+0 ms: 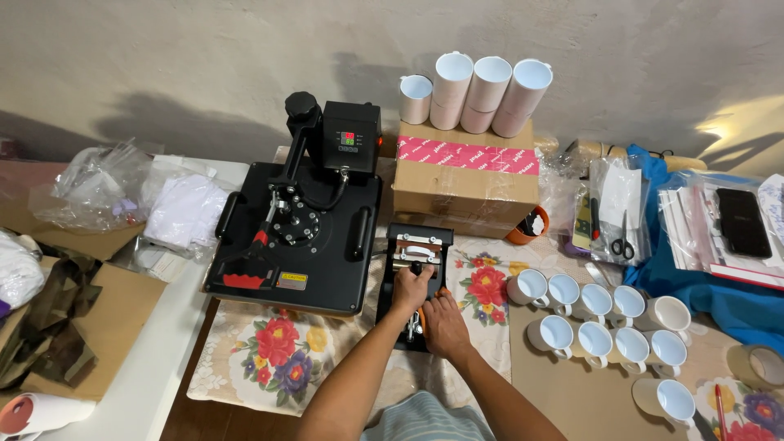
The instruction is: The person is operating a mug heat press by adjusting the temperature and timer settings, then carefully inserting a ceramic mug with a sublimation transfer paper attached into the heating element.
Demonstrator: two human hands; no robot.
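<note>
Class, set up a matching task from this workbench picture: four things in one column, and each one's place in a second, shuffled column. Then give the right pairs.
Things
1. Paper rolls
2. Scissors
3. White mugs
4. Left hand

Places
A. On the small mug press handle
B. On top of the cardboard box
C. In rows right of the small press
D. In a clear bag by the blue cloth

Pairs: 1-B, 2-D, 3-C, 4-A

Head cam, steep downward look, close over table (175,359), facing wall (204,49)
</note>
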